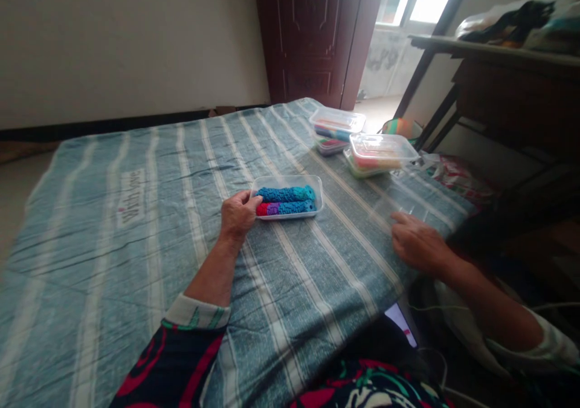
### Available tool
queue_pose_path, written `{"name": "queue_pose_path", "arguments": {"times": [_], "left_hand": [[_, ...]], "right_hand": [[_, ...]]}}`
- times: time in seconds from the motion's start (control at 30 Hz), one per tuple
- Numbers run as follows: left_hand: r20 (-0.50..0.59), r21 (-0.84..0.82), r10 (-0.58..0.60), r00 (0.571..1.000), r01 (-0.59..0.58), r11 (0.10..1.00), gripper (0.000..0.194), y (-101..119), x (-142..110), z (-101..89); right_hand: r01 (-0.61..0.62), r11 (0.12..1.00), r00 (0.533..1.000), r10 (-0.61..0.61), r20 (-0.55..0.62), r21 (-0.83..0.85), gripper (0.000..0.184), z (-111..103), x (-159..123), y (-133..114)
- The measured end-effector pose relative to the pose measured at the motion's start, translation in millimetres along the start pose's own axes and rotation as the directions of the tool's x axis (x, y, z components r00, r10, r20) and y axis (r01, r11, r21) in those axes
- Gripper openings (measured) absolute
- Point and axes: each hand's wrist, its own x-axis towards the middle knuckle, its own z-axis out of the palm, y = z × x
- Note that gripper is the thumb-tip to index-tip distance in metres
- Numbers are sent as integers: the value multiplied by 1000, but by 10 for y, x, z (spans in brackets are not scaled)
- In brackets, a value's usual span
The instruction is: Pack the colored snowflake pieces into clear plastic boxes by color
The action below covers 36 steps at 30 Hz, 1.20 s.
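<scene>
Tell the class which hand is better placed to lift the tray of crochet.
Left, probably: the left hand touches the tray at its end; the right hand sits farther off over the striped cloth.

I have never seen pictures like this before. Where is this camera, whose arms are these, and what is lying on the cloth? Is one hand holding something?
This picture comes from a camera worn on a person's head, looking forward and down, so the two arms are that person's own. No machine is visible.

The left hand touches the rim of a shallow plastic tray, but I cannot tell whether it is gripping it. The tray contains crocheted pieces in blue, purple and red. The right hand is open and holds nothing.

Under them lies a striped blue-green cloth. Farther away are a closed clear plastic box and a second one.
</scene>
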Motion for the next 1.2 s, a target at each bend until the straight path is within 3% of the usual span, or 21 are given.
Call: {"name": "queue_pose_path", "arguments": {"times": [0.1,0.17,0.27,0.37,0.47,0.6,0.7,0.77,0.83,0.93,1.1,1.2], "left_hand": [[2,-7,-12,1000,12,1000,30,8,-15,12],[-7,-8,-17,1000,17,1000,28,13,-22,25],[-28,-16,-2,1000,2,1000,24,17,-25,46],[-26,-25,13,1000,-14,1000,23,20,-26,57],[-22,-13,23,1000,-23,1000,23,24,-32,57],[-19,17,25,1000,-25,1000,24,23,-45,51],[-13,17,15,1000,-15,1000,25,21,-54,46],[-4,13,5,1000,-5,1000,26,19,-58,44],[6,7,-3,1000,3,1000,27,18,-62,43],[19,5,-14,1000,14,1000,28,19,-72,39],[32,5,-1,999,1,1000,26,24,-92,19],[41,10,6,999,-6,1000,24,21,-102,2]], "right_hand": [[70,951,975,-2,-220,302,15,-328,-153,-53],[113,818,968,37,-248,564,14,-595,-220,-95],[91,425,972,158,-173,901,13,-836,-180,-118],[38,30,965,258,-45,999,10,-761,-15,-34],[-67,-172,952,283,115,983,7,-518,152,144],[-190,-226,903,342,260,956,11,-267,273,409],[-312,-231,830,406,382,922,22,-166,333,545],[-395,-216,770,452,450,893,25,-110,382,589],[-453,-174,741,472,478,874,18,-57,432,607],[-464,-117,749,477,459,878,12,-16,484,640],[-359,-92,735,586,342,929,15,-133,489,733],[-292,-94,776,558,293,952,27,-224,516,635]]}}
